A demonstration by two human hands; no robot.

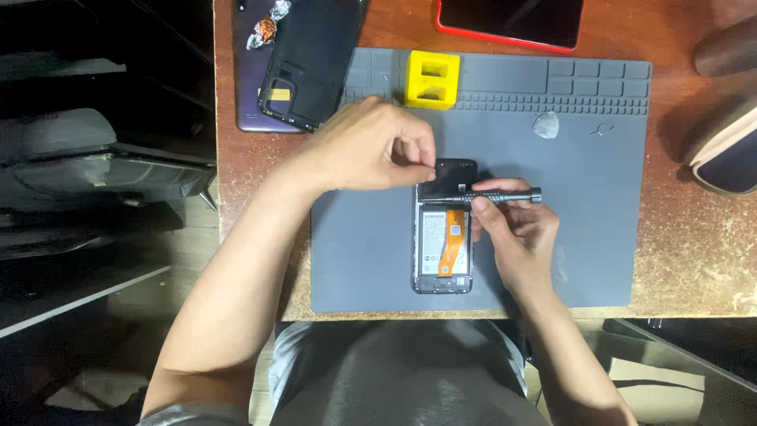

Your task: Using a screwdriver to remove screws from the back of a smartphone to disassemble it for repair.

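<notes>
Two hands over opened phone (443, 241) (glossy battery), left hand (371, 146) pinching something tiny, right hand (512, 229) gripping slim metal screwdriver (497, 195), ribbed grey mat (583, 173).

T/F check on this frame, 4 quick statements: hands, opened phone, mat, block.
1. The right hand holds a dark screwdriver lying across the opened phone. True.
2. The opened phone lies on bare wood. False: it lies on the grey mat.
3. The yellow block sits at the mat's far edge. True.
4. The left hand rests flat on the red-edged device. False: it is pinched at the phone's top end; what it pinches is too small to tell.
</notes>
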